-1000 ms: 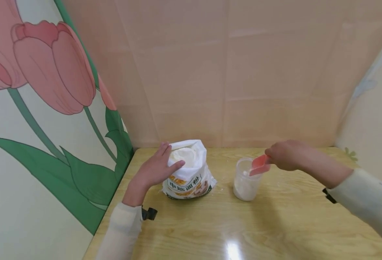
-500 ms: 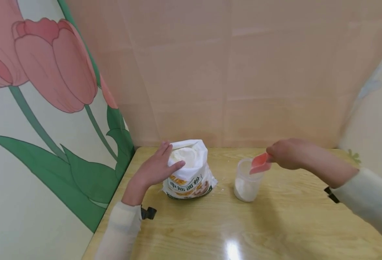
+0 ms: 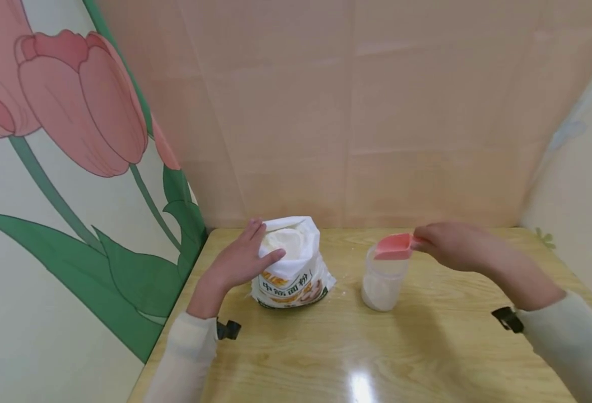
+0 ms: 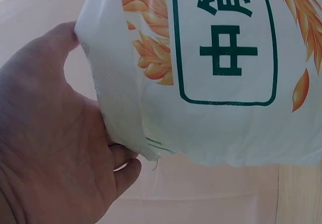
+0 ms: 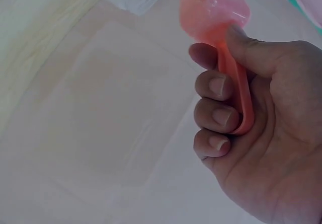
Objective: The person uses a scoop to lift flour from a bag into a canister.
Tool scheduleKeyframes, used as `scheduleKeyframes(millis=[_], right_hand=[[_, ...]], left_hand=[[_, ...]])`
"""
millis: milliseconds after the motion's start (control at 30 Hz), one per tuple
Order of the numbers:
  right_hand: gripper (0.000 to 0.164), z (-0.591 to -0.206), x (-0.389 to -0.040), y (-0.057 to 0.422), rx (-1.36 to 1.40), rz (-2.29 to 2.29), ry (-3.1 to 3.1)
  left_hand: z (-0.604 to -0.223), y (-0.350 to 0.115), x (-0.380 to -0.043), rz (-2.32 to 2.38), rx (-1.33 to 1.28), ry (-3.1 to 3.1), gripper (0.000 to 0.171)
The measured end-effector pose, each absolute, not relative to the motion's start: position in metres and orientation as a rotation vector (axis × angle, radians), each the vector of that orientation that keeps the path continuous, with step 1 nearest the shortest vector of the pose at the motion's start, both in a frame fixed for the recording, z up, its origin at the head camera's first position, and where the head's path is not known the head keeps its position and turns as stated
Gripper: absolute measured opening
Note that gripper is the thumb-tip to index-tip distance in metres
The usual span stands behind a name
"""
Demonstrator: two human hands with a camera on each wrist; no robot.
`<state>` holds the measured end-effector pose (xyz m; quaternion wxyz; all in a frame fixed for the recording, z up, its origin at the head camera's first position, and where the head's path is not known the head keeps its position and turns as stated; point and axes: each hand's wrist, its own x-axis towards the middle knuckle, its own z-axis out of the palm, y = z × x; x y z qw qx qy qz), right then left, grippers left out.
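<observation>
The right grip point(image 3: 449, 242) is wrapped round the handle point(image 5: 241, 90) of a pink scoop point(image 3: 394, 247), thumb along the top and fingers curled beneath. The scoop's long axis runs out leftward from that grip, so its pan lies over the mouth of a clear plastic jar point(image 3: 392, 275). The jar stands upright to the left of and below the right grip, much nearer to it than to the other hand, with white powder point(image 3: 378, 296) in its lower part; whether the pan touches the rim cannot be told. The left grip point(image 3: 237, 259) holds the left edge of an open flour bag point(image 3: 296, 285), thumb over the front of the rim and fingers along the side. The bag is well to the left of the right grip, beyond the jar, with a strip of worktop point(image 3: 321, 347) between the two. Behind both hands the worktop's far edge meets a pinkish sheet point(image 3: 376, 134), leaving little depth there; the wider room lies on the near side, in front of jar and bag, and below the right grip.
</observation>
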<state>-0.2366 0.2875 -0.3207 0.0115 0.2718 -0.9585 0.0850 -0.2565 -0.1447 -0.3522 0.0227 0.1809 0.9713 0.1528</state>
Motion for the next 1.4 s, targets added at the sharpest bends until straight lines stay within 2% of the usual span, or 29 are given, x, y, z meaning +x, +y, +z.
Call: scheduleKeyframes(millis=[333, 567, 1100, 1400], right_hand=[[0.017, -0.343, -0.231, 0.285, 0.804, 0.501, -2.849], [0.022, -0.348, -0.231, 0.272, 0.728, 0.640, -2.839], [0.019, -0.318, -0.254, 0.225, 0.855, 0.512, -2.816], [0.025, -0.301, -0.273, 0.195, 0.944, 0.425, -2.841]], left_hand=[[-0.354, -0.145, -0.257, 0.494, 0.584, 3.016, 0.105], [-0.355, -0.144, -0.258, 0.521, 0.565, 3.019, 0.104], [-0.354, -0.140, -0.259, 0.481, 0.561, 3.012, 0.104], [-0.355, -0.143, -0.259, 0.533, 0.583, 3.023, 0.102]])
